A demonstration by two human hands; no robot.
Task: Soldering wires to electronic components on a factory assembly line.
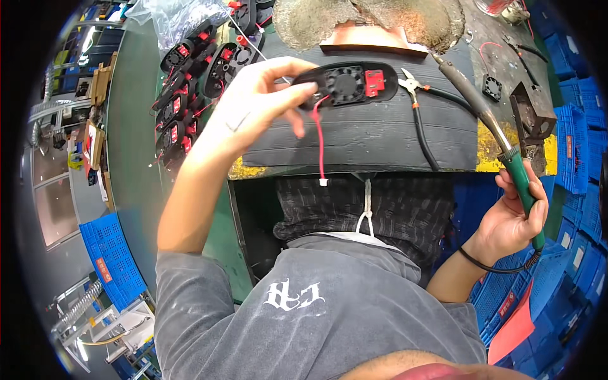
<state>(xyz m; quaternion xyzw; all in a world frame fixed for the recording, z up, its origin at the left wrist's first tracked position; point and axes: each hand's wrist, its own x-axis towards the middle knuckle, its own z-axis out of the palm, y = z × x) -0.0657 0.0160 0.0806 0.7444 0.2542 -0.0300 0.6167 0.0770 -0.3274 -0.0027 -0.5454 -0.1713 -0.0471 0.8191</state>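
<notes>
Above the ribbed mat (380,136), the left hand (253,104) pinched a black fan housing (348,82) level, its red lead (320,142) hanging free below, while the right hand (513,218) gripped the soldering iron (491,123) tip-forward, clear.

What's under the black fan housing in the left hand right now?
Under the fan housing lies the black ribbed mat, with its red wire hanging over it. The left hand covers the housing's left end.

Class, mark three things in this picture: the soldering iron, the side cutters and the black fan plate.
soldering iron (523,183), head view, on its green handle.
side cutters (410,81), head view, on the metal jaws.
black fan plate (347,83), head view, on the round fan.
</notes>
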